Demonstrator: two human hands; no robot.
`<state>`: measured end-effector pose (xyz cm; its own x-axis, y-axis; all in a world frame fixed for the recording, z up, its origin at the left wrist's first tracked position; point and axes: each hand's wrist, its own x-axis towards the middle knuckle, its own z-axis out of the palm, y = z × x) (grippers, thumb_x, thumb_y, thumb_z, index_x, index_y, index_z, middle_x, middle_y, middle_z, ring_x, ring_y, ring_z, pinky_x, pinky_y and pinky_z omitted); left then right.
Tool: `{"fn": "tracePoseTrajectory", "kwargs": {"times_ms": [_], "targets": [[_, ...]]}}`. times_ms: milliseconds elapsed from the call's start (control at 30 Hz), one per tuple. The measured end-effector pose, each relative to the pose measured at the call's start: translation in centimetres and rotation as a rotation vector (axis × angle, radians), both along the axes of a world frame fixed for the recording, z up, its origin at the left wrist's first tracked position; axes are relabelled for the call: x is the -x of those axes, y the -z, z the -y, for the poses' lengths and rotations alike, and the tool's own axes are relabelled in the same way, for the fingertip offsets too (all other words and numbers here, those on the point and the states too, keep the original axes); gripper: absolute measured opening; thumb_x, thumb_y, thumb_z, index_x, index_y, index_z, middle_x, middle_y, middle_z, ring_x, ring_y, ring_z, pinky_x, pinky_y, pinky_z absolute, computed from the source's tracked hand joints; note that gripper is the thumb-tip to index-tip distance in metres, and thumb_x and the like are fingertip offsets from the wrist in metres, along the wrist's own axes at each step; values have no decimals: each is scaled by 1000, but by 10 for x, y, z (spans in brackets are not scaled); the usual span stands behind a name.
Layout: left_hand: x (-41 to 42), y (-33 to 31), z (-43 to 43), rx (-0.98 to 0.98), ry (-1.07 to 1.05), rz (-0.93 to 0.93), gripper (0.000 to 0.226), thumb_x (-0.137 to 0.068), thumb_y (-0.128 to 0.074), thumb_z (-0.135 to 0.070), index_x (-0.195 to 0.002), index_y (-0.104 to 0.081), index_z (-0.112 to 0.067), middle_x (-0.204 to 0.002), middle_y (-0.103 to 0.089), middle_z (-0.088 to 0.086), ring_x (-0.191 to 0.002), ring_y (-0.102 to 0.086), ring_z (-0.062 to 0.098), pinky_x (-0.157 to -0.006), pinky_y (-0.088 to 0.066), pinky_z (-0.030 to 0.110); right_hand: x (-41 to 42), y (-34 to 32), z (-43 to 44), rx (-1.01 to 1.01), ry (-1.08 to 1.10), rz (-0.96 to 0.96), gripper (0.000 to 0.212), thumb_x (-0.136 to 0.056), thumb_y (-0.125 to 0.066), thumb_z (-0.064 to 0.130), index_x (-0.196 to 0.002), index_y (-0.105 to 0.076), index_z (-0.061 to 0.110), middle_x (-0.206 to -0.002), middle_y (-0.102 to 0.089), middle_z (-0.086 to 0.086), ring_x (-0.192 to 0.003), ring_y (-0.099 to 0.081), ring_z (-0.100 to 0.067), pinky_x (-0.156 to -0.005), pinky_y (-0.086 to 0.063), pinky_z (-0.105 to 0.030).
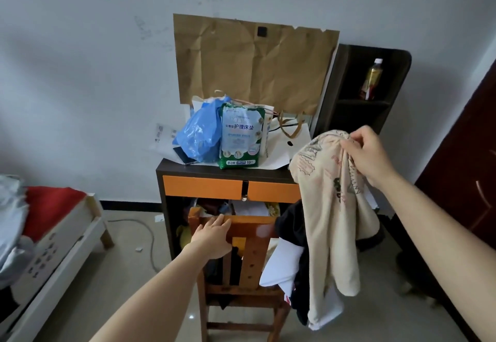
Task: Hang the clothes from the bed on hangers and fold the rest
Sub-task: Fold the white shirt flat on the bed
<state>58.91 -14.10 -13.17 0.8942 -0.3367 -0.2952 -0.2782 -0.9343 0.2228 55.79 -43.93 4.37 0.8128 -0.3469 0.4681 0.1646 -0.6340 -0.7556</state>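
My right hand (371, 155) pinches a beige printed garment (328, 207) by its top, and the cloth hangs down past the right side of a wooden chair (247, 256). My left hand (212, 237) rests on the chair's top rail with fingers fairly straight. A black and white garment (291, 250) is draped over the chair's right side, partly behind the beige one. The bed (48, 242) shows at the left edge, with a red cloth (51, 207) and grey bedding on it. No hanger is in view.
Behind the chair stands a dark desk with orange drawers (230, 187), piled with a blue plastic bag (198, 137), a green-white pack (240, 137) and paper bags. A dark shelf with a bottle (371, 80) is at back right. A dark red door (461, 180) is at the right.
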Motion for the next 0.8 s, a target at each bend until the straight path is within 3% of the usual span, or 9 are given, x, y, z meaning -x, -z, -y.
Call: {"fn": "tracePoseTrajectory", "kwargs": {"times_ms": [100, 200, 300, 400, 500, 600, 667, 733, 800], "targets": [[3, -7, 2, 79, 17, -13, 74, -91, -50, -34, -151, -9, -25, -158, -12, 3, -144, -15, 23, -115, -21, 41, 1, -28, -23, -16, -72, 119, 19, -90, -57, 12, -76, -44, 19, -74, -45, 8, -67, -43, 0, -61, -36, -10], [10, -25, -10, 611, -89, -217, 85, -88, -54, -50, -150, 0, -29, -149, -35, 5, -128, -44, 20, -98, -39, 29, 1, -44, -60, -90, -220, 162, 24, -90, -57, 9, -74, -45, 22, -74, -47, 8, -62, -47, 8, -59, -37, -3], [24, -45, -45, 1082, -232, -179, 99, -69, -53, -67, -149, -2, -37, -146, -40, 2, -122, -50, 15, -97, -43, 29, -5, -48, -112, -154, -424, 118, 24, -90, -57, 6, -74, -46, 21, -74, -49, 5, -65, -49, 4, -64, -42, -11], [36, -58, -90, 1377, -403, -54, 96, -67, -51, -65, -148, -9, -36, -141, -45, 3, -109, -56, 7, -84, -46, 23, -13, -46, -175, -259, -696, -23, 23, -91, -55, 2, -76, -47, 17, -75, -48, -1, -72, -50, -11, -70, -44, -24], [56, -68, -145, 1543, -576, 66, 107, -58, -56, -76, -147, -13, -37, -137, -47, -2, -117, -54, 18, -91, -43, 32, -17, -43, -243, -372, -976, -166, 22, -90, -53, -2, -76, -47, 14, -71, -48, -4, -63, -50, -10, -62, -45, -20], [88, -71, -212, 1575, -707, 163, 109, -54, -62, -79, -146, -20, -39, -138, -49, -4, -122, -52, 20, -99, -41, 41, -18, -42, -320, -409, -1207, -245, 23, -89, -54, -2, -74, -48, 14, -66, -52, -2, -57, -52, -9, -57, -47, -21], [114, -73, -261, 1567, -747, 192, 83, -63, -61, -75, -137, -39, -45, -134, -54, -11, -117, -56, 13, -95, -47, 41, -16, -40, -378, -354, -1326, -253, 24, -88, -55, -3, -74, -48, 14, -59, -56, 5, -56, -54, -8, -56, -48, -20], [139, -76, -308, 1590, -792, 205, 46, -75, -55, -64, -117, -59, -46, -119, -65, -13, -104, -64, 8, -81, -52, 36, -10, -36, -436, -274, -1435, -261, 24, -87, -57, -3, -73, -49, 14, -57, -58, 12, -55, -57, -5, -54, -49, -19], [164, -80, -351, 1591, -929, 243, 39, -73, -55, -54, -101, -71, -31, -103, -72, -1, -90, -69, 16, -78, -51, 36, -1, -30, -489, -198, -1520, -265, 27, -85, -60, -2, -70, -53, 19, -60, -60, 14, -57, -59, -6, -56, -49, -21]]}}
